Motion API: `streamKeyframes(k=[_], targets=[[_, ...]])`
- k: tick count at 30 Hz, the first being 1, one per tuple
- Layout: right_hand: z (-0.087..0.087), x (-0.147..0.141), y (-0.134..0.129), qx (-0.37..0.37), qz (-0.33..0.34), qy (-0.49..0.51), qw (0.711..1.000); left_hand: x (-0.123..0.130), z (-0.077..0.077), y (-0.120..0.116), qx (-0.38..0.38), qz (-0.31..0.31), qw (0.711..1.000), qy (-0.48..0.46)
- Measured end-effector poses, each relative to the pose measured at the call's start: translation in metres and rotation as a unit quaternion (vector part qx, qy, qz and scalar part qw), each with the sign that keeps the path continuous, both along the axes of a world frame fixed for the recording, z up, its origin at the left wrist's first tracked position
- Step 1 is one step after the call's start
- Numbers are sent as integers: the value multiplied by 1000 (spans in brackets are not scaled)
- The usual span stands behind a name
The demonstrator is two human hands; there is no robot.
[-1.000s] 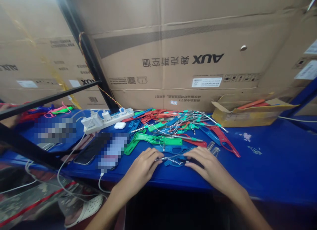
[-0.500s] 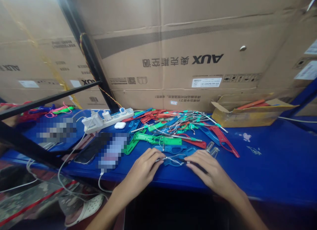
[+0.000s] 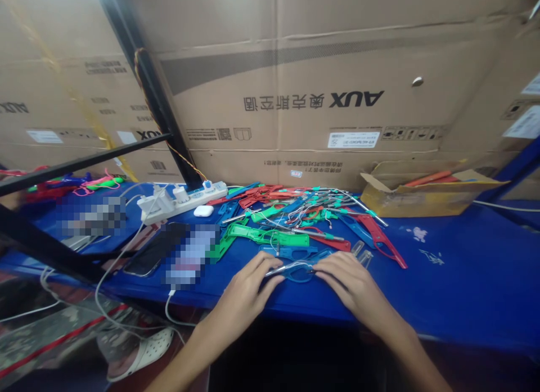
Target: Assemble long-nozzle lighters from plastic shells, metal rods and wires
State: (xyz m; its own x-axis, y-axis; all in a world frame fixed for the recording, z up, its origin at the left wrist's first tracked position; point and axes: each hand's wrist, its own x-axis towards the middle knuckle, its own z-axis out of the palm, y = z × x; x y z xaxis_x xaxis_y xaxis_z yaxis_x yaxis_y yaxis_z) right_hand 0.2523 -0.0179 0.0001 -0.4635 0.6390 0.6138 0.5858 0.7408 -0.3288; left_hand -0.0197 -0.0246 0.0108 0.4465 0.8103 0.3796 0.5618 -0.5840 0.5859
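My left hand [image 3: 250, 284] is closed, thumb and fingers pinching a thin metal tube [image 3: 276, 269]. White wires [image 3: 296, 264] run from the tube's side across to my right hand [image 3: 353, 276]. That hand pinches a small dark piece at its fingertips, too small to name for certain. Under the wires lies a blue plastic lighter casing [image 3: 298, 276] on the blue tabletop. Just beyond it are another blue casing [image 3: 291, 252] and a green casing half [image 3: 291, 239]. A heap of red, green and blue lighter casings and metal tubes [image 3: 314, 202] spreads behind.
Left of the hands lie a dark phone [image 3: 156, 250], a blurred-out phone [image 3: 192, 254] on a cable and a white power strip [image 3: 185, 203]. An open carton [image 3: 430, 203] of red parts stands back right. A black metal frame [image 3: 145, 99] rises at left.
My left thumb has opened slightly away from the fingers around the metal tube. The right fingers have shifted a little, and the dark piece shows less. The view has moved slightly.
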Motion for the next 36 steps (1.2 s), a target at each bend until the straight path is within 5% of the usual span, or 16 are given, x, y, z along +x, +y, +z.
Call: streamKeyframes(k=[9, 30, 36], targets=[[-4, -1, 4, 2, -13, -16, 1000, 6, 0, -5, 67, 57, 994, 63], [-6, 0, 4, -85, 20, 18, 996, 13, 4, 3, -35, 108, 988, 108], [-10, 2, 1, -97, 11, -1, 995, 10, 4, 13, -66, 81, 990, 90]])
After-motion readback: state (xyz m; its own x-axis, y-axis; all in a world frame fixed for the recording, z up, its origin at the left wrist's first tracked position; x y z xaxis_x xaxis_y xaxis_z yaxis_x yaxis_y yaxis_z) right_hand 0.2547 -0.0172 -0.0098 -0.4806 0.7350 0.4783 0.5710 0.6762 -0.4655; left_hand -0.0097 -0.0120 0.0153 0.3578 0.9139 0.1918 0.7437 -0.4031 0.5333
